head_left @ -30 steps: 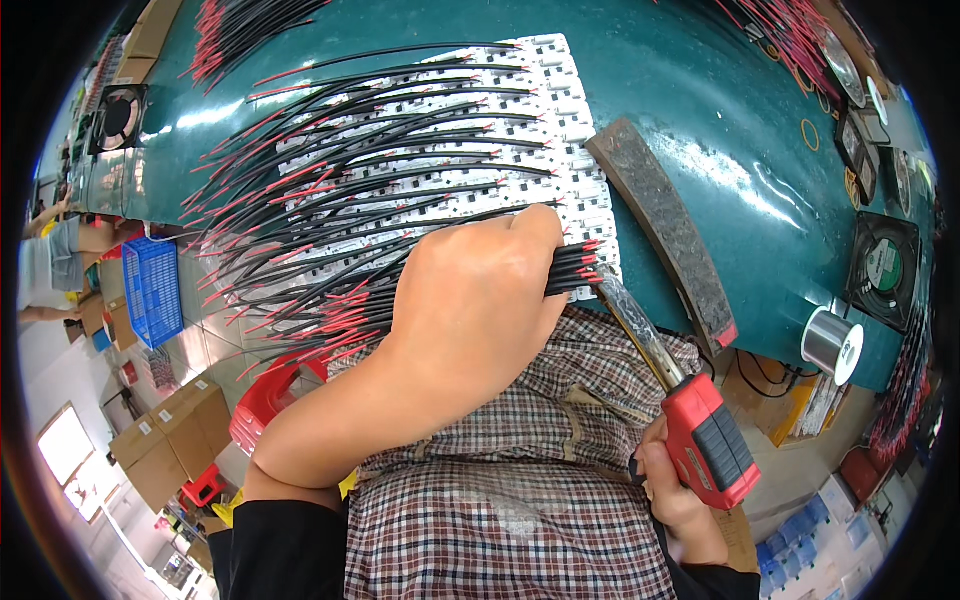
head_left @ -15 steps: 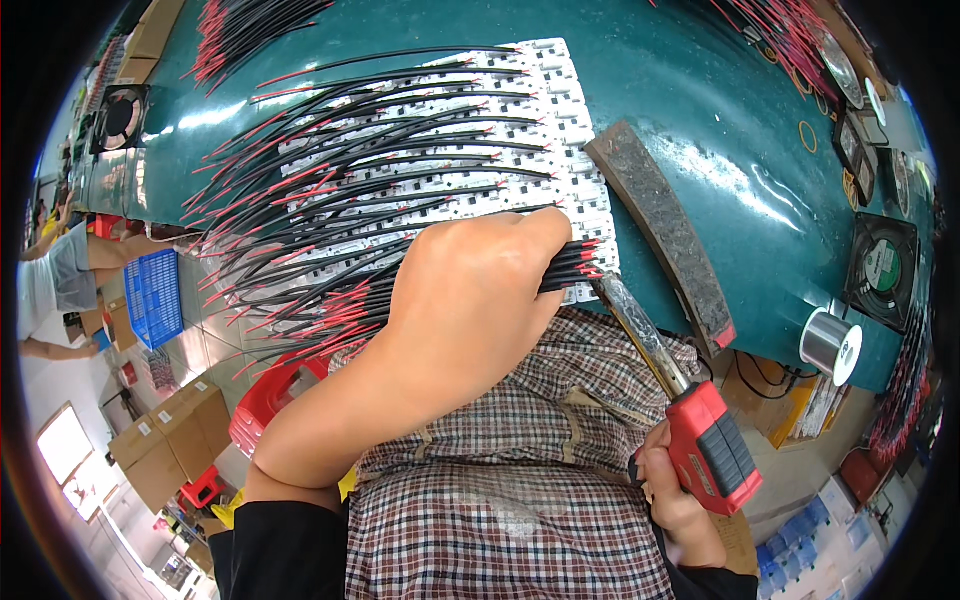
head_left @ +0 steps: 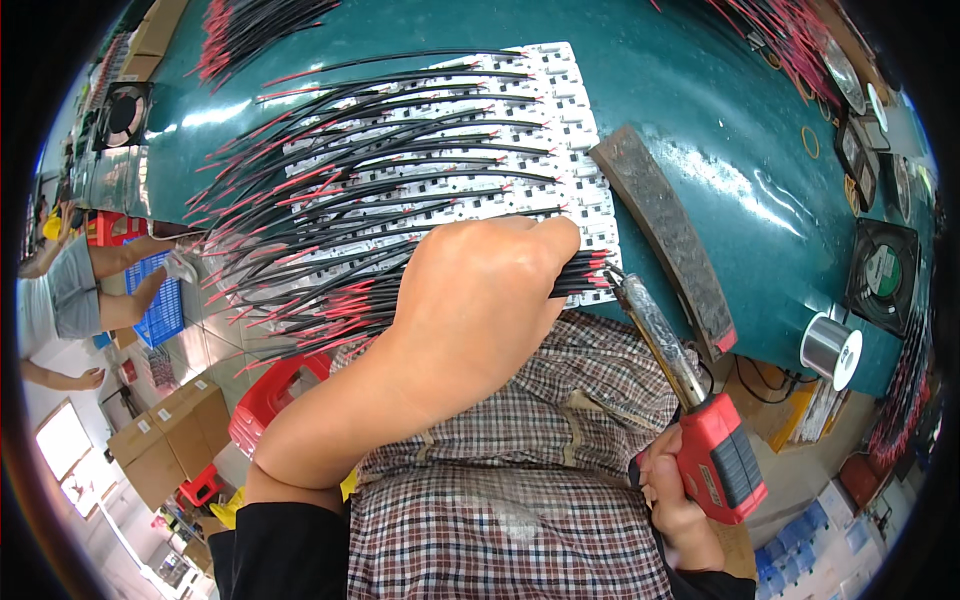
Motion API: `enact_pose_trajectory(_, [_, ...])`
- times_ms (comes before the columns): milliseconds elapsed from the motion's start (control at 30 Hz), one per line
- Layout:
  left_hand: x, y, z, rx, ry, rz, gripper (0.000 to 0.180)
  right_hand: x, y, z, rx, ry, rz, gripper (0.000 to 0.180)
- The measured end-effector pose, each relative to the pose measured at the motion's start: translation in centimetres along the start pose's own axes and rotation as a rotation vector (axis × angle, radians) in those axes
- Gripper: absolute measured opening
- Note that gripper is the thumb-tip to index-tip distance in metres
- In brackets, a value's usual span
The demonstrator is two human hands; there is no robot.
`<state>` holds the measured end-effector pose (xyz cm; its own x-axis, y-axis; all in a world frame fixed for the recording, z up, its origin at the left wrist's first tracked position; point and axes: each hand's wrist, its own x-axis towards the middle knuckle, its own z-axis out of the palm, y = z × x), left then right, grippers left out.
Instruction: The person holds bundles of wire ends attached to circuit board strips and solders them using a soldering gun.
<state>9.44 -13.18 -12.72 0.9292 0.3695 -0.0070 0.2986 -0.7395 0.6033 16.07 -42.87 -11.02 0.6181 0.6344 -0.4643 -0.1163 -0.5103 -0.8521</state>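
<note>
My left hand (head_left: 485, 290) is closed around a bundle of black wires (head_left: 577, 275), whose red tips stick out to the right past my fingers. Under it lies a sheet of white circuit boards (head_left: 565, 95), with rows of black wires running leftward off it to red ends. My right hand (head_left: 678, 495) grips a red and black soldering gun (head_left: 722, 455) by its handle. The gun's metal tip points up and left, close beside the bundle's ends; whether it touches them I cannot tell. Partly hidden behind my left hand are the nearest boards.
A dark, worn bar (head_left: 665, 235) lies slantwise right of the boards on the green table (head_left: 690, 80). Farther right are a solder spool (head_left: 831, 349) and a small black fan (head_left: 883, 272). More wire bundles (head_left: 265, 35) lie at the back. Another person (head_left: 75, 285) is at far left.
The soldering gun has shifted slightly right and down, its tip drawing back from the wire ends. My left hand has moved a little right with the bundle. The other person's limbs have moved.
</note>
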Motion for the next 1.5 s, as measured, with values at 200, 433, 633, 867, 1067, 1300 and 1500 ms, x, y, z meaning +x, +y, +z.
enact_pose_trajectory(200, [-0.1,-0.1,0.0,-0.037,0.000,-0.028,0.019,0.5,-0.7,0.5,0.113,0.045,-0.003,0.004])
enact_pose_trajectory(433, [0.4,-0.8,-0.5,-0.136,-0.061,-0.053,0.021,0.4,-0.8,0.5,0.119,0.070,0.007,0.006])
enact_pose_trajectory(633, [0.6,-0.3,-1.4,-0.041,0.017,-0.049,0.021,0.5,-0.5,0.6,0.094,0.094,-0.020,0.008])
enact_pose_trajectory(867, [0.4,0.9,-3.2,0.036,0.299,0.012,0.015,0.3,-0.3,0.3,0.109,0.080,0.012,0.010])
enact_pose_trajectory(1067, [-0.8,1.4,-2.0,-0.194,-0.033,-0.134,0.024,-0.4,0.1,-0.3,0.021,0.046,0.027,0.012])
enact_pose_trajectory(1300, [-1.2,0.5,-0.1,-0.164,0.007,-0.056,0.026,-1.3,1.1,-0.4,0.021,0.014,0.010,0.015])
enact_pose_trajectory(1500, [-1.5,0.6,0.1,-0.086,-0.028,-0.042,0.024,-1.5,1.4,-0.6,-0.002,-0.052,0.046,0.018])
